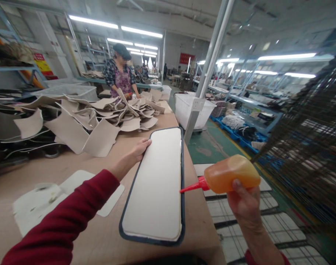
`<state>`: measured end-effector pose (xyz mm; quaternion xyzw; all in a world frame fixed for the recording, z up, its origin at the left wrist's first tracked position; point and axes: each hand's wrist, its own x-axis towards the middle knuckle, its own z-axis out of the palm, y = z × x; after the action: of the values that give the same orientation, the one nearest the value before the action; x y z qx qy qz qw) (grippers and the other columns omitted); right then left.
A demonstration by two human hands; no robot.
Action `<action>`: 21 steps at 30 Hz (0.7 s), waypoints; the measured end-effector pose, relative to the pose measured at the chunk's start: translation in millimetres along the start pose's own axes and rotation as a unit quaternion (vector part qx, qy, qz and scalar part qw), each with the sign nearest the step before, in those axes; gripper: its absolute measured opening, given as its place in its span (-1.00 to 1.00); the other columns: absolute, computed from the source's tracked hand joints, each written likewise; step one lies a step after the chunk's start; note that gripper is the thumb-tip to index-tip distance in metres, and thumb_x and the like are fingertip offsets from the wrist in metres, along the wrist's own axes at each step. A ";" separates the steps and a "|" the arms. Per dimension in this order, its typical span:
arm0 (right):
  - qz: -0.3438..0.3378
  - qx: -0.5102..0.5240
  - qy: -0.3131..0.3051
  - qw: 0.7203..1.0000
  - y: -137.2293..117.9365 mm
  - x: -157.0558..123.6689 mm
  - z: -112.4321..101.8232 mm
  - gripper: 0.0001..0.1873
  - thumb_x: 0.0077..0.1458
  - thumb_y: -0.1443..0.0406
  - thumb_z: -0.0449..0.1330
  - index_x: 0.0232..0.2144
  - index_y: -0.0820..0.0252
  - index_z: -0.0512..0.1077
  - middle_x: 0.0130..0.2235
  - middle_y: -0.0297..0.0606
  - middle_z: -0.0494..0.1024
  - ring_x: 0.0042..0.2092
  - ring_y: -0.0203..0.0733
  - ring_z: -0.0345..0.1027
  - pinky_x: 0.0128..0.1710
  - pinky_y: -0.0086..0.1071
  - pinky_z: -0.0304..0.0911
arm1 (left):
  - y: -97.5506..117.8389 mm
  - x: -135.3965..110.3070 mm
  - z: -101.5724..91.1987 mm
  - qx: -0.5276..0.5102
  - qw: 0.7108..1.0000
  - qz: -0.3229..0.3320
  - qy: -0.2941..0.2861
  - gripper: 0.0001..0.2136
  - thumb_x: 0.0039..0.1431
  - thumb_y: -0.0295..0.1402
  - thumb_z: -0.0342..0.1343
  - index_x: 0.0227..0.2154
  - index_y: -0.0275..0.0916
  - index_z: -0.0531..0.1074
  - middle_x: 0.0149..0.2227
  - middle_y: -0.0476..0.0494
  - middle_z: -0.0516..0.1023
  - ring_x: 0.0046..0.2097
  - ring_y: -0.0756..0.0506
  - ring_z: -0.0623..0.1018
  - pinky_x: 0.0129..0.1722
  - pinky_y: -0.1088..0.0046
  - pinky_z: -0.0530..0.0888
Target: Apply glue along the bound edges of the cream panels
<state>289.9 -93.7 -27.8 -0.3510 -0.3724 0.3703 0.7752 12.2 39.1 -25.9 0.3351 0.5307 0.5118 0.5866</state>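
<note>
Holding the panel [153,187], we have it pale face up over the table [198,228], whose edge runs just right of the panel; whether it lies flat there, we cannot tell. A dark rim [157,241] goes around the panel. Our left hand [142,148] is closed on the panel's far left edge, thumb on top. Our right hand [247,200] is wrapped around the bottle [228,171], right of the panel, tilted so its red nozzle [191,187] meets or nearly meets the panel's right edge. We judge the step to be laying glue along that edge. The next move seems to call for a steady squeeze and an even slide of the nozzle, with the panel held from turning. Left of the panel lie pale sheets [109,204]; beyond it, a heap of beige pieces [101,138], with a co-worker [121,79] behind. Pale boards [284,224] lie to the panel's right.
</note>
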 end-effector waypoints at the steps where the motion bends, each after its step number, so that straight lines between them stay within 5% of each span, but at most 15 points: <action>1: 0.002 -0.001 0.002 1.000 -0.4 -0.9 -0.4 -0.60 -0.35 0.30 0.42 -0.33 0.14 0.49 -0.40 -0.33 0.53 -0.35 -0.27 0.39 -0.32 -0.43 0.38 | -0.2 0.9 -0.7 0.001 1.000 -0.002 0.002 -0.89 0.16 -0.56 -0.05 -0.43 -0.30 0.32 -0.63 0.03 0.38 -0.62 0.03 0.39 -0.61 0.56 0.41; 21: 0.026 -0.025 0.018 0.999 2.4 -19.2 -11.2 -0.63 -0.33 0.30 0.40 -0.34 0.13 0.50 -0.41 -0.31 0.57 -0.38 -0.23 0.45 -0.34 -0.40 0.41 | 0.4 14.6 -16.6 -0.024 0.998 -0.011 0.057 -0.86 0.16 -0.58 -0.05 -0.43 -0.35 0.39 -0.60 -0.05 0.44 -0.64 0.02 0.39 -0.60 0.53 0.40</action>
<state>289.9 -111.6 -41.3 -0.3862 -0.3583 0.3747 0.7629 -5.2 50.7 -33.1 0.2857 0.5542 0.5361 0.5690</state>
